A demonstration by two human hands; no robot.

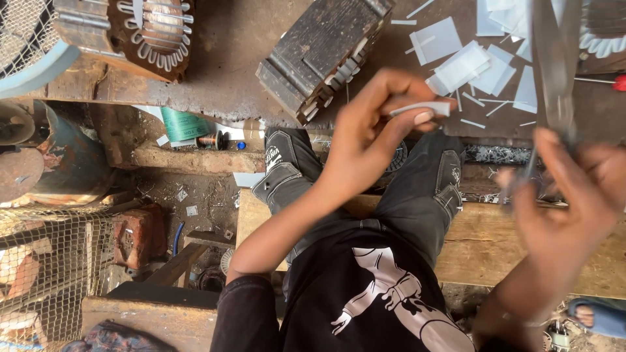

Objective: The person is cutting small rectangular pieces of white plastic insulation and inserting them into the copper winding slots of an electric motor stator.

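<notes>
Across the far side runs a dark, grimy workbench (235, 58), set in a cluttered workshop with bricks, wire mesh (45, 261) and scrap on the dirt floor at the left. On the bench lie two wound motor stators: one far left (153, 32), one tilted near the middle (323, 55), and at the far right a scatter of white paper pieces (482, 62). The person sits on a wooden plank (495, 241). The left hand (375, 127) is curled, pinching a white paper strip (424, 109) between thumb and fingertips just above the bench's near edge; the strip's long axis runs left to right, almost level. The right hand (567, 195), blurred, grips metal scissors (554, 65) whose blades point far, upward.
</notes>
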